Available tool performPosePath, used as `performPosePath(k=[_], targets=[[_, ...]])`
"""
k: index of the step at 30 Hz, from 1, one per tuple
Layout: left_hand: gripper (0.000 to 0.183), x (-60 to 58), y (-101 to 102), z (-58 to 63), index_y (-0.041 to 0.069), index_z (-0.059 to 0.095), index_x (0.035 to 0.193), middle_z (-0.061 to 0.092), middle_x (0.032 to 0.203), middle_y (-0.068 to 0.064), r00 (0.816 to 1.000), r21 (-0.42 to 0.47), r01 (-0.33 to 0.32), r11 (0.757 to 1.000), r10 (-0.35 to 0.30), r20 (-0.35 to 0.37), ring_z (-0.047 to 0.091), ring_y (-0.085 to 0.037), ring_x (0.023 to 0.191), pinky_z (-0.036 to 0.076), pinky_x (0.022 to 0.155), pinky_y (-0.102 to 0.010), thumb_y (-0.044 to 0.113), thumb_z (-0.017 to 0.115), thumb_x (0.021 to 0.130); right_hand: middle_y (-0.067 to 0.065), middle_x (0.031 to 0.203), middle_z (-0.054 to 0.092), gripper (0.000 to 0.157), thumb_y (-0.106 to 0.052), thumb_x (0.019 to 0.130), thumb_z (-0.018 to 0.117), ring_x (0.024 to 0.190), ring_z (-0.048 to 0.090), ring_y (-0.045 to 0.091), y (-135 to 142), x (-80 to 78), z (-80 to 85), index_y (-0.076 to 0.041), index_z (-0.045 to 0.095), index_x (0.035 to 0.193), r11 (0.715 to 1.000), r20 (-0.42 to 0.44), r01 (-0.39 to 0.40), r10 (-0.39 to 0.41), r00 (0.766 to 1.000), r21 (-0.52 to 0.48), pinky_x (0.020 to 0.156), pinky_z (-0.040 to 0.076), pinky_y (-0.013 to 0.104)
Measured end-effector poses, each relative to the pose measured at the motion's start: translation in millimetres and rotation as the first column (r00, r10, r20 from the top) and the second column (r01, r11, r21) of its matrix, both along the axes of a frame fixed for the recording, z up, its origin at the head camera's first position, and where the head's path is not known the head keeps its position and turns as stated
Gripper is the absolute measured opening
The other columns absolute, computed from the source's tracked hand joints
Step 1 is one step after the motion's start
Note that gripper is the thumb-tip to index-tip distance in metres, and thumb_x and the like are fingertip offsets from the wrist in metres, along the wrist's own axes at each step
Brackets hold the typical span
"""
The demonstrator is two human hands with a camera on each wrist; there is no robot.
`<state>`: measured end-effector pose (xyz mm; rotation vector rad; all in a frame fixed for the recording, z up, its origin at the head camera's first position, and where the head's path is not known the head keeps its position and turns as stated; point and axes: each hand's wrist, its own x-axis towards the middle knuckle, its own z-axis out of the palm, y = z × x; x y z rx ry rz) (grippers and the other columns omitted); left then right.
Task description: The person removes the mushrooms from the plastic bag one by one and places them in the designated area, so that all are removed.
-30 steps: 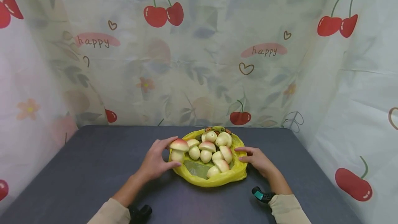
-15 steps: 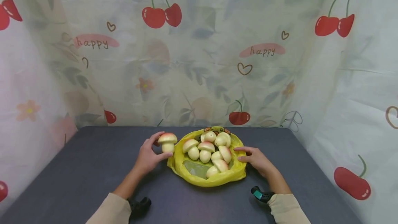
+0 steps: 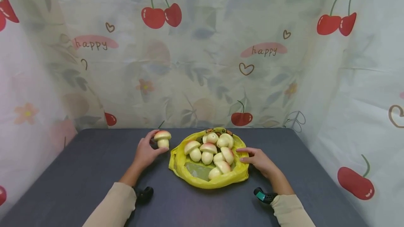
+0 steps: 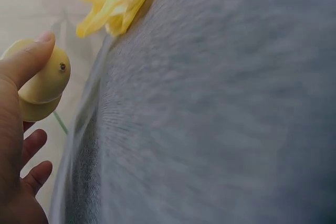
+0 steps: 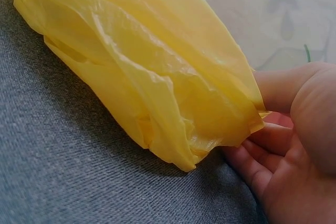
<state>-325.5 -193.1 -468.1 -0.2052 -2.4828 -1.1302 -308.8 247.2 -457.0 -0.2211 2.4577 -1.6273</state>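
My left hand [image 3: 144, 154] pinches a toy mushroom [image 3: 163, 135] with a cream stem and reddish cap, held up left of the yellow plastic bag [image 3: 208, 184]. In the left wrist view, the thumb lies across this mushroom [image 4: 59, 80] while the lower fingers hang free. Several similar mushrooms [image 3: 208, 149] lie inside the bag, whose mouth is spread wide. At the bag's right rim is my right hand [image 3: 261, 161]. The right wrist view shows the thumb going behind the plastic bag [image 5: 152, 72] and other fingers outside it, gripping the edge; the thumb tip is hidden.
The bag stands on a dark grey table [image 3: 202, 207] near its far edge. Behind and at both sides hangs a printed curtain [image 3: 202, 80] with cherries. Each wrist wears a black device [image 3: 264, 196].
My left hand has lifted the mushroom out over the bag's left rim and carried it left and away from me. The right hand has stayed at the right rim.
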Motion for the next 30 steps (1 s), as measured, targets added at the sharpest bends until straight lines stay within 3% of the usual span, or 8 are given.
performPosePath(k=[10,21,30], targets=[[0.086,-19.5,-7,-4.0,0.014,0.041,0.147,0.056,0.120,-0.017,0.992,0.002,-0.068,0.998,0.068,0.103,0.046,-0.032,0.097,0.039,0.082,-0.047,0.042,0.082,0.076,0.016,0.138,0.052,0.038,-0.017,0.091,0.069,0.130,0.042,0.036,2,-0.4,-1.4,-0.007,0.065,0.128,1.000,-0.014,-0.014,0.014,1.000,0.005,0.098,0.045,0.043],[0.087,-22.5,-6,-5.0,0.013,0.037,0.150,0.050,0.136,-0.019,0.988,-0.014,-0.038,0.999,0.039,0.148,0.044,-0.039,0.109,0.037,0.092,-0.055,0.042,0.080,0.079,0.015,0.138,0.052,0.037,-0.017,0.092,0.069,0.130,0.042,0.035,3,-1.0,-0.9,-0.008,0.066,0.127,1.000,-0.015,-0.012,0.012,1.000,-0.007,0.096,0.046,0.042],[0.089,-24.5,-7,-5.6,0.014,0.035,0.151,0.049,0.136,-0.020,0.985,-0.066,-0.043,0.997,0.054,0.166,0.046,-0.040,0.109,0.037,0.091,-0.056,0.046,0.078,0.080,0.014,0.137,0.053,0.037,-0.019,0.091,0.070,0.128,0.044,0.033,3,-1.7,-4.1,-0.009,0.067,0.126,1.000,-0.009,0.004,-0.004,1.000,-0.008,0.096,0.046,0.040]])
